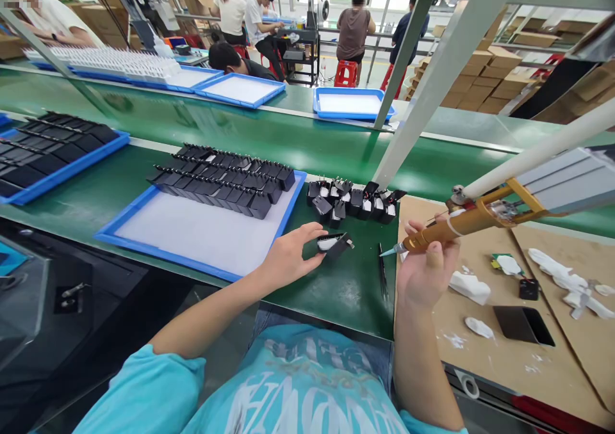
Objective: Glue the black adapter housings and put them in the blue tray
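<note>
A black plastic charger case point(340, 247) lies on the green bench with its pronged lid tilted and white material showing inside. My left hand point(291, 255) has its thumb and fingers around the left end of this case. In my right hand point(425, 274) is an orange glue dispensing gun point(444, 231), its pale blue nozzle pointing left toward the case but apart from it. Beneath the nozzle tip lie black tweezers point(383, 273). Several similar cases point(355, 200) with lids ajar stand just behind the one at my left hand.
A blue tray point(192, 264) holds rows of black chargers point(216, 181); another filled tray point(62, 168) is farther left. Cardboard point(461, 331) at right carries white glue scraps and a black housing point(523, 325). A slanted white post point(432, 95) rises behind the bench. People sit beyond.
</note>
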`<state>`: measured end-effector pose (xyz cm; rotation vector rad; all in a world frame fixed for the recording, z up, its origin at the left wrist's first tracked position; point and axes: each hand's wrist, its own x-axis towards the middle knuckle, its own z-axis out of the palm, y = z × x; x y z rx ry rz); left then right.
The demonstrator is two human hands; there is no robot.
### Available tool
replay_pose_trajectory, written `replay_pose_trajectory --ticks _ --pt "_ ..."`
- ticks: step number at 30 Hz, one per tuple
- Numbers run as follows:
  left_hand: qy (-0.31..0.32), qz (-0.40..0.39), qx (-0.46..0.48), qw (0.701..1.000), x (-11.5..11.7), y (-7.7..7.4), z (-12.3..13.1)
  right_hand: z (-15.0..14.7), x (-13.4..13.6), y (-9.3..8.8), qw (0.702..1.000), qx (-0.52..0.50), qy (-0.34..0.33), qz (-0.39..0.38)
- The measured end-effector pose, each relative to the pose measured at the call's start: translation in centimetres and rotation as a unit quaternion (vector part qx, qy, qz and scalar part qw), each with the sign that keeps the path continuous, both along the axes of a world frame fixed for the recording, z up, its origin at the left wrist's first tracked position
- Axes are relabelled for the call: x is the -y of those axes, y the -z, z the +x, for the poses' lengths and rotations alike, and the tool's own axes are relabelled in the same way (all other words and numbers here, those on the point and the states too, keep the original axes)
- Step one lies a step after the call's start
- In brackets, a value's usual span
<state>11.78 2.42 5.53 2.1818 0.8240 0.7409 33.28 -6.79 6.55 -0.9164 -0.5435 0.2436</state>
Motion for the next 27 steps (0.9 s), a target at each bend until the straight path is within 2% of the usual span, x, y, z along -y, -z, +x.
replay_pose_trajectory --ticks 2,4,7,9,12,15,21,27 --pt "-0.002 -0.124 0.045 0.991 0.1 -0.4 -0.1 0.0 -0.1 0.2 0.999 0.016 0.022 -0.02" --pt "0.012 -0.279 0.125 0.952 0.3 -0.3 0.0 0.0 -0.1 0.4 0.998 0.032 0.034 -0.037" --pt "0.026 -0.473 0.258 0.842 0.8 0.5 0.6 0.3 -0.1 0.8 0.996 0.052 0.036 -0.057" --pt "0.016 -0.542 0.317 0.778 1.2 1.1 1.2 0.6 -0.1 1.1 0.996 0.06 0.027 -0.068" --pt "-0.019 -0.597 0.36 0.717 1.7 1.7 2.1 1.0 0.0 1.3 0.995 0.066 0.012 -0.074" --pt "-0.048 -0.634 0.369 0.678 2.0 1.8 2.7 1.2 0.2 1.6 0.994 0.063 0.019 -0.083" --pt "-0.057 -0.682 0.354 0.637 1.9 1.7 3.3 1.4 0.3 2.0 0.995 0.05 0.021 -0.087" --pt "-0.046 -0.705 0.365 0.607 1.9 0.9 3.7 1.4 0.2 1.8 0.995 0.056 0.03 -0.077"
